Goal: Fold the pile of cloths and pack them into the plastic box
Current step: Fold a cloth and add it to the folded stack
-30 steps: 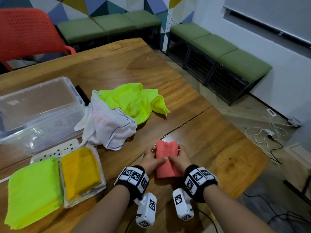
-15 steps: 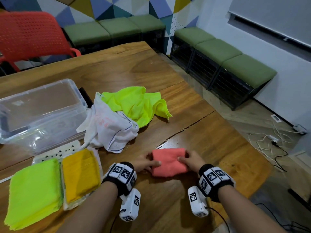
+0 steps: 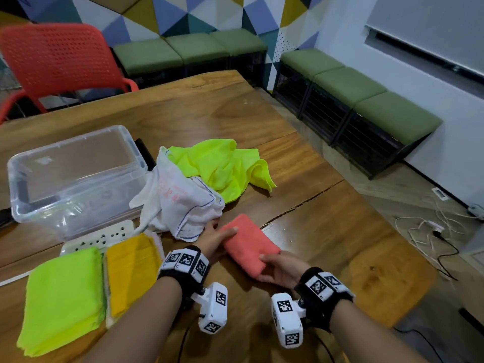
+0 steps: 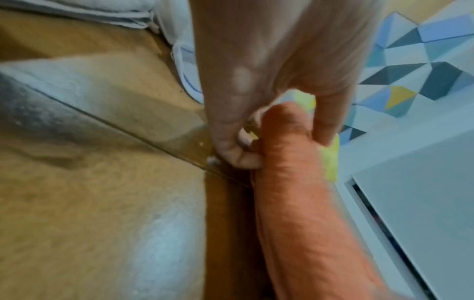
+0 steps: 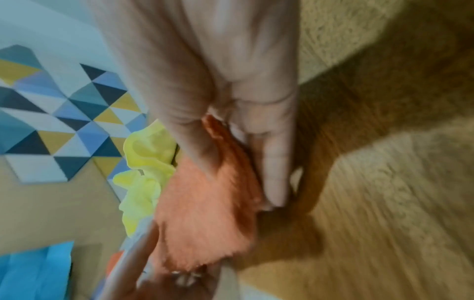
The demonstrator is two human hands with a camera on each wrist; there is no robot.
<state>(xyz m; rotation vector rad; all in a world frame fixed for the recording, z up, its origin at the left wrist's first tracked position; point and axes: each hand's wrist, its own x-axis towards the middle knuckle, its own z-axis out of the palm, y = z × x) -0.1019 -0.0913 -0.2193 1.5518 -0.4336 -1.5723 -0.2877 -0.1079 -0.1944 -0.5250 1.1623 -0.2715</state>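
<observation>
Both hands hold a folded coral cloth [image 3: 248,242] just over the wooden table. My left hand [image 3: 222,235] pinches its far left end, thumb on top. At the near right end my right hand [image 3: 272,265] grips it, thumb on top and fingers underneath. The left wrist view shows the left hand [image 4: 256,132] closed round the coral cloth [image 4: 295,182]. In the right wrist view the right hand [image 5: 231,121] clasps the coral cloth [image 5: 205,213]. A clear plastic box [image 3: 65,213] stands to the left. A crumpled white cloth [image 3: 180,203] and a neon yellow cloth [image 3: 225,166] lie beside it.
A folded neon green cloth [image 3: 62,294] and a folded orange-yellow cloth [image 3: 131,268] lie at the near left, partly over a white power strip [image 3: 97,237]. A red chair [image 3: 57,56] stands behind the table. Green benches [image 3: 366,100] line the walls, and the table's edge runs along the right.
The coral cloth has turned from lengthwise to slanted, and both hands have shifted with it to the left, closer to the white cloth. The hands now hold it by its ends instead of its sides.
</observation>
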